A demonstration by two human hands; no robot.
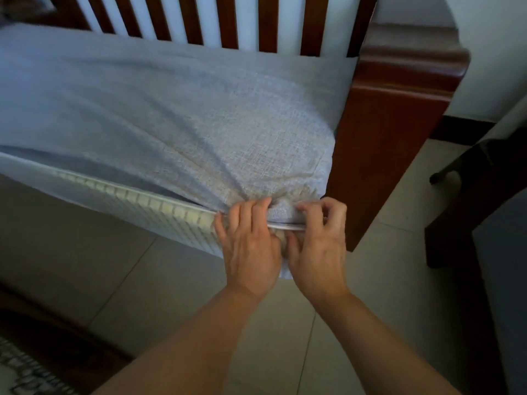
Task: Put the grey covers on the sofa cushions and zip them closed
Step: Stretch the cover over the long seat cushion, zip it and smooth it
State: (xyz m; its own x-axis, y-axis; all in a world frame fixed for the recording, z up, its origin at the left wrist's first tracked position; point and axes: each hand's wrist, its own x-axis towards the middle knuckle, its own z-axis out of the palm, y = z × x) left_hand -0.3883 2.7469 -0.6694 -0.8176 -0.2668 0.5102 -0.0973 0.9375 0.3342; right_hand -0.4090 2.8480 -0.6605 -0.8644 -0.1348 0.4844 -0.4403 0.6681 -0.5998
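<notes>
cushion: left end cut off | left hand: fingertips hidden in grey cover

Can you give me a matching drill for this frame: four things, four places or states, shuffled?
Things:
1. grey woven cushion cover
2. white quilted inner cushion
3. dark red-brown wooden sofa armrest
4. pale tiled floor

Places or states:
A. bare along the front edge
B. right of the cushion
C. bunched at the near corner under the left hand and right hand
D. below both forearms

Pairs: 1-C, 2-A, 3-B, 4-D
</notes>
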